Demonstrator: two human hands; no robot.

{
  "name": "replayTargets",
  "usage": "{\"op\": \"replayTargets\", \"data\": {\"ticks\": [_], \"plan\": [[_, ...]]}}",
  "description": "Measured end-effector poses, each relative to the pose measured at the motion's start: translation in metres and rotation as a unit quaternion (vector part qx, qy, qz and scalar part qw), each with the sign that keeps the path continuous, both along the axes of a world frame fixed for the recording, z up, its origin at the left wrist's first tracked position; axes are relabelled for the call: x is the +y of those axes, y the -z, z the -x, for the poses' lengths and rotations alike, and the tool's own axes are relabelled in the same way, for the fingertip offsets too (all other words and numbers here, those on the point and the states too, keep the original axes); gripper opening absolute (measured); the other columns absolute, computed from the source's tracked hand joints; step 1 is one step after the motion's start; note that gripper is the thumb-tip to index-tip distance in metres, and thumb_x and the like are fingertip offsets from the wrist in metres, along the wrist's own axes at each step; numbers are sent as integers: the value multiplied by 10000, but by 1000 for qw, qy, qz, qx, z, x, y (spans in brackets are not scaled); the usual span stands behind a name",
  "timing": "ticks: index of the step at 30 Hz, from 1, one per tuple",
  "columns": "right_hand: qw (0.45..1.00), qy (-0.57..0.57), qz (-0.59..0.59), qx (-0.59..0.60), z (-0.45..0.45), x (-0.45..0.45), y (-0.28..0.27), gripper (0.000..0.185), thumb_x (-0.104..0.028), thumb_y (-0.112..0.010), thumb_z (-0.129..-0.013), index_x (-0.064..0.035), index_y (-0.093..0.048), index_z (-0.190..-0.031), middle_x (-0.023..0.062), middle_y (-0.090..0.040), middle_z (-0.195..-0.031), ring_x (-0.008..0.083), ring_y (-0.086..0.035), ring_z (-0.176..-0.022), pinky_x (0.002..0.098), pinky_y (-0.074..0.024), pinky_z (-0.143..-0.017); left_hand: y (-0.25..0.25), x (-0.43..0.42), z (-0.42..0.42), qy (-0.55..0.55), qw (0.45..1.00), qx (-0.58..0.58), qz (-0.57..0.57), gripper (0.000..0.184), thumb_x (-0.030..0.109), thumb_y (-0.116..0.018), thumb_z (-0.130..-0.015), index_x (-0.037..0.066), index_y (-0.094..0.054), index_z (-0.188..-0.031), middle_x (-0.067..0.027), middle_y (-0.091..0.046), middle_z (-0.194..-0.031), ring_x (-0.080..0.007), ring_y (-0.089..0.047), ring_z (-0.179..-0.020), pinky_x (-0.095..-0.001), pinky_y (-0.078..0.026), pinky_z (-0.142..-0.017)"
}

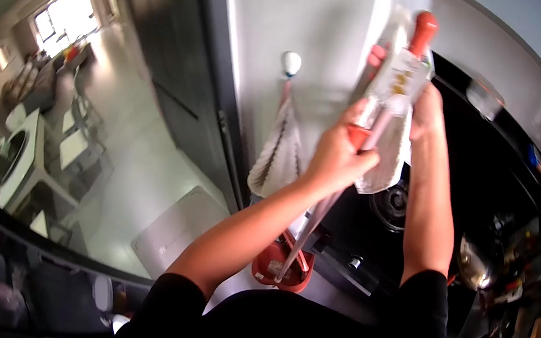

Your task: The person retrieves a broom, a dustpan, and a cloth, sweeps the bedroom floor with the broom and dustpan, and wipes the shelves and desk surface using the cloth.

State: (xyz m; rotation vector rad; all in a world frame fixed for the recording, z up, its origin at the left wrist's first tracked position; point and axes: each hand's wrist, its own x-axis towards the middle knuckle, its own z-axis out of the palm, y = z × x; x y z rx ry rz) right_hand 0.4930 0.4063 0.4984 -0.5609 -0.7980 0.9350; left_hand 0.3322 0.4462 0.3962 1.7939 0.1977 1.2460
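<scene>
My left hand [344, 154] is closed around a long thin pole [320, 214] near an orange-red piece. Low down, the pole's end overlaps a red dustpan [267, 270] on the floor. My right hand [428, 114] grips a pale, blurred bundle [402, 80] from behind, with fingertips showing at its left edge. A rounded red handle end [425, 28] sticks up at the bundle's top. Whitish cloth-like material [382, 174] hangs below, in front of the stove. Motion blur hides exactly what the bundle is and whether it joins the pole.
A striped towel [278, 159] hangs from a white wall hook [291, 64]. To the right lies a black stove with a burner [391, 203]; a clear container [485, 98] stands behind it. Metal utensils [476, 263] crowd the far right. A dark door [168, 50] stands at the left.
</scene>
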Motion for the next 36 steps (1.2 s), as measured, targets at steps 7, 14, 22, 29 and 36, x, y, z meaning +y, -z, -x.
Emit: {"op": "replayTargets", "data": {"ticks": [7,14,22,29,36], "plan": [[938,227,107,-239,2,-6,33,409,-228,-628,-1030,71,-614,-1309,142,-718,-1172,201,-699,-995,332,-547,-899,17,-19,-8,-33,998,31,51,331,95,-757,-765,23,-626,-1061,-140,-671,-927,-265,-685,-841,-367,-547,-820],[807,435,92,-388,3,-15,49,479,-145,-656,-1021,71,-536,-1431,156,-716,-1235,188,-681,-1077,315,-521,-959,101,20,71,-13,991,-7,132,92,-5,-703,-827,-29,-741,-908,-58,-701,-1086,-88,-664,-806,-269,-539,-704],[672,481,75,-559,159,31,193,525,-262,-841,-870,13,-633,-1266,193,-710,-1093,355,-716,-916,423,-575,-885,133,100,192,-156,933,-10,324,185,128,-780,-890,61,-655,-1009,-56,-675,-764,-114,-651,-628,-241,-381,-442],[965,176,195,15,109,71,303,321,-42,-566,-945,0,-626,-1258,185,-681,-1254,314,-643,-1184,401,-505,-1031,134,128,183,-168,952,90,241,219,193,-831,-848,26,-754,-967,0,-702,-751,-97,-649,-674,-264,-517,-660],[959,-80,125,243,87,47,265,365,-239,-442,-1087,-18,-621,-1315,117,-716,-1193,229,-705,-1051,374,-580,-941,96,137,143,-171,963,203,43,314,165,-765,-800,-1,-743,-1065,-53,-755,-1079,-142,-704,-834,-308,-524,-770]]}}
